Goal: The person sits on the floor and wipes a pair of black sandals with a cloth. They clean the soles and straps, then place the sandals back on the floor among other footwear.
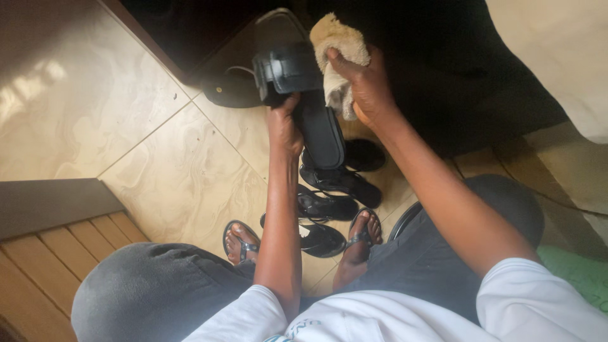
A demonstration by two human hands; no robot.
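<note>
The wiping looks to be mid-way on one shoe, judging from how things lie: the black strapped slide sandal with a thick dark sole [297, 95] is lifted off the floor with the rag at its strap end, while several other pairs lie unattended below. The left hand [283, 126] is closed around the near half of the sandal, fingers wrapped on its left edge, holding it upright in front of the knees. The right hand [367, 85] is closed on a crumpled tan fleece cloth [339, 57], thumb pressing it against the right side of the sandal near its far, strapped end. How clean the sandal is cannot be told; its surface is dark and in shadow. Just near of the raised sandal, on the cream marbled floor tiles [183, 171], lie black thin-strapped flat sandals [335, 190] in a loose cluster between the person's own feet, and another dark shoe [231, 88] sits at the far left, by a dark doorway.
</note>
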